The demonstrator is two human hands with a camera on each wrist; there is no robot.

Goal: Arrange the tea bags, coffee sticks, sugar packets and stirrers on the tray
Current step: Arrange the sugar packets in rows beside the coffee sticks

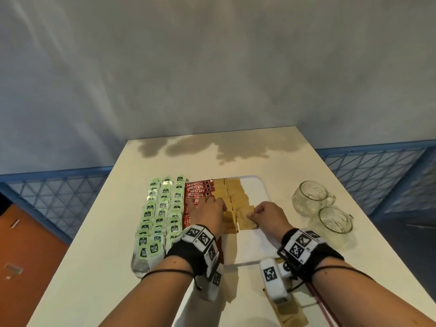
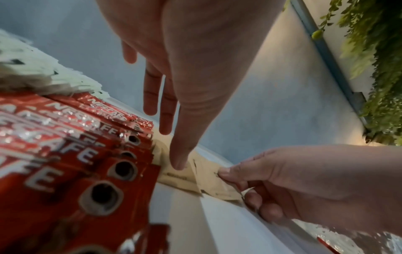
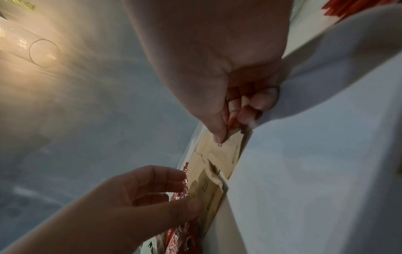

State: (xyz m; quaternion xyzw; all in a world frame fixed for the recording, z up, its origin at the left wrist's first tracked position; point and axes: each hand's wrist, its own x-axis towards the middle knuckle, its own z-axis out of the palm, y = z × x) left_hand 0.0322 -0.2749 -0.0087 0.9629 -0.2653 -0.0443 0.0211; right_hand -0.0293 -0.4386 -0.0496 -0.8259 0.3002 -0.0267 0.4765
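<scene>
On the white tray [image 1: 254,239] lie rows of green tea bags [image 1: 162,208], red coffee sticks [image 1: 198,192] and two columns of brown sugar packets [image 1: 232,197]. My right hand [image 1: 266,213] pinches one sugar packet [image 1: 246,220] by its edge at the near end of the right column; the right wrist view shows thumb and finger closed on that packet [image 3: 228,154]. My left hand [image 1: 207,208] hovers over the coffee sticks [image 2: 76,154] with fingers straight. Its thumb [image 2: 178,165] presses a neighbouring sugar packet flat.
Two glass mugs [image 1: 311,197] [image 1: 332,223] stand on the table right of the tray. Loose sugar packets [image 1: 292,312] and red stirrers [image 1: 323,305] lie near the front edge under my right wrist. A wall rises behind the table.
</scene>
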